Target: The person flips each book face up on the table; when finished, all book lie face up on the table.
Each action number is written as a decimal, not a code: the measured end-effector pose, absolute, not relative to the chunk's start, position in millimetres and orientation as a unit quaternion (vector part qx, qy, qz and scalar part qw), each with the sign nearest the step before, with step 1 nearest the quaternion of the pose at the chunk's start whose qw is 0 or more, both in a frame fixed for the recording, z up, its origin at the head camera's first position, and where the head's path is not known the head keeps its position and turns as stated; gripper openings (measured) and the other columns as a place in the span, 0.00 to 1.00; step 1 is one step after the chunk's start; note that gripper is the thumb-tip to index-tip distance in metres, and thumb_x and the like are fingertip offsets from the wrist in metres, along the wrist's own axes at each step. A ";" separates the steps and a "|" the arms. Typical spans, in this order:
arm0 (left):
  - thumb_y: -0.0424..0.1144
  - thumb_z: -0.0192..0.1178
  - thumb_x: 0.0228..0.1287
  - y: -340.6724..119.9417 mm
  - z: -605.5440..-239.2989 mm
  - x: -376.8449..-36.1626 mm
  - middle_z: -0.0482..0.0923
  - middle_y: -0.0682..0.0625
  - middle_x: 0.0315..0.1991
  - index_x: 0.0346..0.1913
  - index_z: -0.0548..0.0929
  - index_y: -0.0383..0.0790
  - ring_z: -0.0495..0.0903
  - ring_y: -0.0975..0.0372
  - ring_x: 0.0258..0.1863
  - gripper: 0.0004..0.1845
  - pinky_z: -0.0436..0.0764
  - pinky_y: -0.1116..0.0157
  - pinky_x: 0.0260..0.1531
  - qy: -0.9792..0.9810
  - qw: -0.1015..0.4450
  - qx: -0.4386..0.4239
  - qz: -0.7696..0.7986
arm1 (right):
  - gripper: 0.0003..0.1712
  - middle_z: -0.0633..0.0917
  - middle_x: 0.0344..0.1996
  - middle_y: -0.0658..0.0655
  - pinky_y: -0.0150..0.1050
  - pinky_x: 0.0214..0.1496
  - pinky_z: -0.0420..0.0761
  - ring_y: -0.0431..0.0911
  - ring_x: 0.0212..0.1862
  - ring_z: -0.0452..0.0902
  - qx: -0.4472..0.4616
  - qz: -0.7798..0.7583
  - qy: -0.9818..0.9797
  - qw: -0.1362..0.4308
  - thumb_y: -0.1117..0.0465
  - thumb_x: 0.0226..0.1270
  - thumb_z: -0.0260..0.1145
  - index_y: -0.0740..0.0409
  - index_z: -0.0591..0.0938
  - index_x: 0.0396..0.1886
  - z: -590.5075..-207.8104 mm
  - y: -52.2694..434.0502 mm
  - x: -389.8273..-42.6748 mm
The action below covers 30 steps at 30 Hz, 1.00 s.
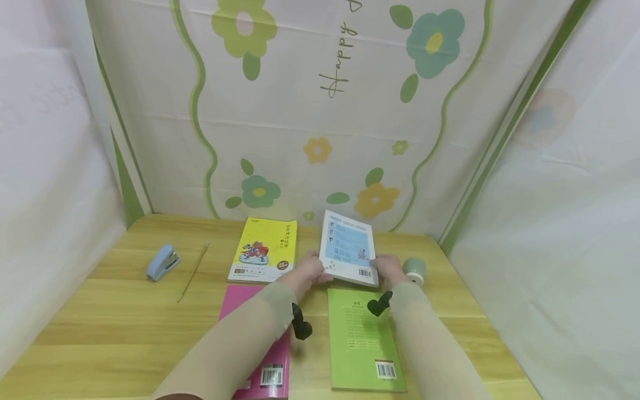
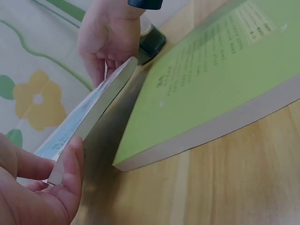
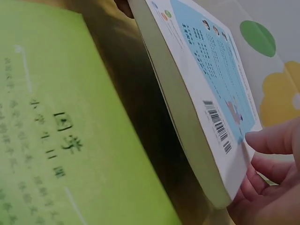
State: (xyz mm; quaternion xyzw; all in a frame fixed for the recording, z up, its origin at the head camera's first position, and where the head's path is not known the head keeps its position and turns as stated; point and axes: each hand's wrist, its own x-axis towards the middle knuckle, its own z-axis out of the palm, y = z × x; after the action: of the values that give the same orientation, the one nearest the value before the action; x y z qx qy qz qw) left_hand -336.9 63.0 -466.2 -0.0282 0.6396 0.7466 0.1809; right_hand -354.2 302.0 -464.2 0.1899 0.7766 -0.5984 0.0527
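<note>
Both hands hold a white book with a light-blue panel (image 1: 347, 241), raised and tilted at the back of the table. My left hand (image 1: 309, 273) pinches its lower left corner, thumb on top and fingers beneath, as the left wrist view shows. On the opposite side my right hand (image 1: 389, 269) grips the lower right corner near the barcode, its thumb (image 3: 272, 139) on the cover. Just in front of it lies a green book (image 1: 365, 339), flat on the table. A yellow book (image 1: 267, 250) lies left of my left hand, and a pink book (image 1: 270, 361) sits partly under my left forearm.
A blue stapler (image 1: 162, 263) and a thin stick (image 1: 193, 272) lie on the wooden table (image 1: 125, 328) at the left. Close beside my right hand stands a small green-and-white object (image 1: 414, 269). Patterned white cloth (image 1: 320, 111) hangs behind the table and along both sides.
</note>
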 end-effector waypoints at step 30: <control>0.17 0.50 0.59 34.6 -431.7 -327.1 0.81 0.33 0.40 0.68 0.67 0.27 0.86 0.48 0.30 0.30 0.87 0.59 0.34 0.655 0.225 0.016 0.722 | 0.29 0.79 0.53 0.65 0.44 0.54 0.81 0.50 0.47 0.80 0.108 -0.647 0.752 0.061 0.58 0.78 0.53 0.67 0.61 0.72 -414.6 323.3 -349.7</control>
State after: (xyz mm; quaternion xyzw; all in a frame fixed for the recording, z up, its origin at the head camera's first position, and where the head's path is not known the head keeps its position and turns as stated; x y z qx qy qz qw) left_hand -327.1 34.6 -431.7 0.0161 0.6546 0.7216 0.2249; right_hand -349.7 323.3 -414.6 0.1082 0.7519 -0.6475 0.0608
